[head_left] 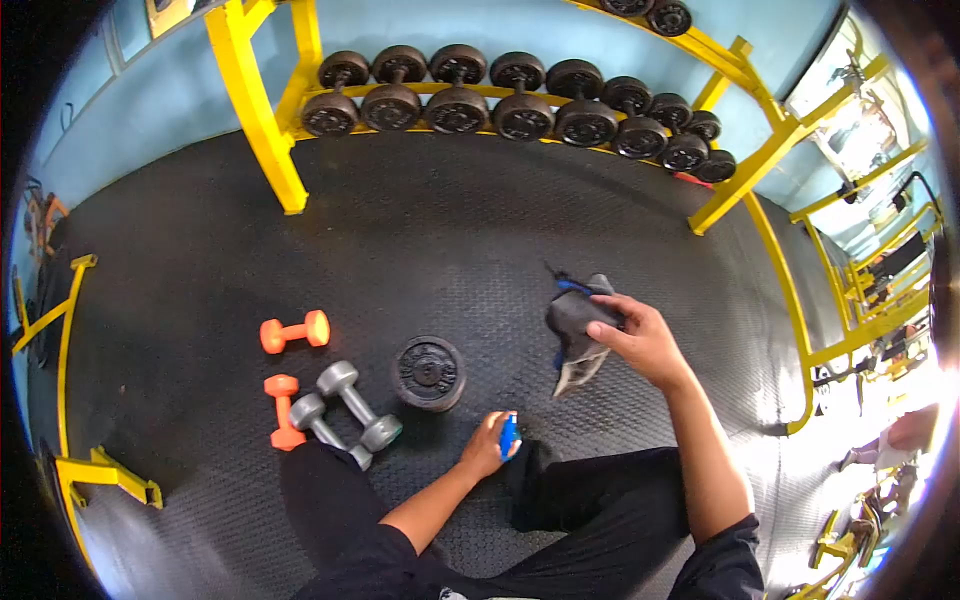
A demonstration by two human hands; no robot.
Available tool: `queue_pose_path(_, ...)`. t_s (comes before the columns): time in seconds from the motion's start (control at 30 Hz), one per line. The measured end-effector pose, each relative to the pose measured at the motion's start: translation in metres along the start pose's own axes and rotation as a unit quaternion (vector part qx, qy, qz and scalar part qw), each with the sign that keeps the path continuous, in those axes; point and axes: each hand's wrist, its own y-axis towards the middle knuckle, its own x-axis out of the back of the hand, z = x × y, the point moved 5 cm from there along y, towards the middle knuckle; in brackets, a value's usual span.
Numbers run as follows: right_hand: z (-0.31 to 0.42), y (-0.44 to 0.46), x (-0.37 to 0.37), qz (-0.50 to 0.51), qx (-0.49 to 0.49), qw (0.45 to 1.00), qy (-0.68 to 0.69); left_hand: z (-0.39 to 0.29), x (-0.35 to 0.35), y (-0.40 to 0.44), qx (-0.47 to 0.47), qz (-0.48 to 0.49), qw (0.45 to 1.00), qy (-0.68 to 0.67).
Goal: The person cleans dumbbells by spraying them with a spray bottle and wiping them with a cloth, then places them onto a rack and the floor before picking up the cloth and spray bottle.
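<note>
Pinched in right hand (pixel 645 345): limp grey fabric (pixel 577 322)

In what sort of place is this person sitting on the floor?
It looks like a gym: a yellow rack holds a row of dark dumbbells, orange dumbbells and grey dumbbells lie nearby, and black textured matting covers the floor.

blue object (pixel 508 437): partly behind left hand (pixel 486 446) | dark cloth item (pixel 574 322): partly behind right hand (pixel 643 341) | plate lettering (pixel 430 373): too small
</note>
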Motion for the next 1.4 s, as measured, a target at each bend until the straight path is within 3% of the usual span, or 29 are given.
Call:
queue_pose_path(0.1,0.002,0.001,-0.003,-0.01,0.017,1.0,0.01,-0.002,-0.001,-0.003,-0.022,0.011,0.998,0.058)
queue_pose_path(0.17,-0.004,0.002,-0.002,-0.041,-0.023,0.996,-0.071,0.002,0.003,-0.005,-0.004,0.056,0.995,0.082)
queue_pose_path(0.23,0.0,0.004,-0.013,-0.057,0.006,0.997,-0.05,-0.009,0.024,-0.007,0.029,0.079,0.989,0.12)
queue_pose_path(0.3,-0.004,0.002,-0.015,-0.198,0.008,0.978,0.067,-0.026,0.054,-0.005,0.048,0.123,0.981,0.14)
queue_pose_path(0.33,-0.027,0.01,-0.011,-0.198,0.028,0.979,-0.041,-0.036,0.068,-0.005,0.074,0.193,0.968,0.142)
queue_pose_path(0.37,-0.032,0.013,-0.01,-0.192,0.03,0.98,-0.039,-0.037,0.077,-0.01,0.101,0.26,0.949,0.143)
queue_pose_path(0.4,-0.041,0.018,-0.015,-0.138,-0.034,0.99,0.0,-0.044,0.092,-0.012,0.009,0.181,0.977,0.11)
queue_pose_path(0.43,-0.049,0.022,-0.023,-0.082,-0.097,0.991,0.038,-0.049,0.108,-0.013,0.013,0.174,0.978,0.111)
queue_pose_path(0.53,-0.05,0.029,-0.04,-0.071,-0.142,0.976,0.149,-0.08,0.18,-0.01,-0.058,-0.1,0.993,0.023)
queue_pose_path(0.63,-0.055,0.039,-0.067,-0.048,-0.159,0.96,0.225,-0.045,0.215,-0.015,0.06,-0.293,0.953,0.042)
queue_pose_path(0.67,-0.053,0.043,-0.083,-0.074,-0.134,0.975,0.159,-0.018,0.21,-0.013,0.062,-0.3,0.951,0.04)
queue_pose_path(0.7,-0.049,0.045,-0.102,-0.1,-0.106,0.985,0.094,0.028,0.198,-0.012,0.108,-0.312,0.942,-0.06)
queue_pose_path(0.73,-0.053,0.045,-0.124,-0.104,-0.076,0.987,0.098,0.056,0.191,-0.013,0.152,-0.321,0.921,-0.161)
queue_pose_path(0.77,-0.064,0.043,-0.146,-0.107,-0.048,0.988,0.101,0.049,0.197,-0.014,0.154,-0.325,0.919,-0.163)
queue_pose_path(0.8,-0.087,0.044,-0.166,-0.077,-0.079,0.988,0.105,0.043,0.195,-0.012,0.265,-0.274,0.868,-0.319)
queue_pose_path(0.83,-0.092,0.037,-0.183,-0.05,-0.092,0.994,0.016,0.04,0.185,-0.014,0.363,-0.211,0.78,-0.463)
queue_pose_path(0.87,-0.096,0.032,-0.196,-0.063,0.029,0.983,-0.172,0.053,0.179,-0.012,0.355,-0.202,0.778,-0.477)
queue_pose_path(0.97,-0.11,0.002,-0.23,0.012,-0.048,0.953,-0.3,0.068,0.172,-0.012,0.321,-0.179,0.8,-0.473)
queue_pose_path(1.0,-0.115,-0.008,-0.236,0.015,-0.044,0.952,-0.304,0.067,0.171,-0.013,0.34,-0.215,0.783,-0.475)
queue_pose_path(1.07,-0.112,-0.027,-0.247,0.022,0.111,0.875,-0.47,0.065,0.172,-0.012,0.321,-0.195,0.777,-0.504)
queue_pose_path(1.2,-0.107,-0.027,-0.265,0.081,0.123,0.852,-0.502,0.051,0.174,-0.011,0.31,-0.185,0.776,-0.517)
queue_pose_path(1.3,-0.105,0.001,-0.279,0.053,0.118,0.885,-0.448,0.057,0.17,-0.01,0.323,-0.193,0.772,-0.513)
queue_pose_path(1.4,-0.094,0.017,-0.303,0.045,0.112,0.864,-0.49,0.058,0.171,-0.009,0.319,-0.188,0.735,-0.568)
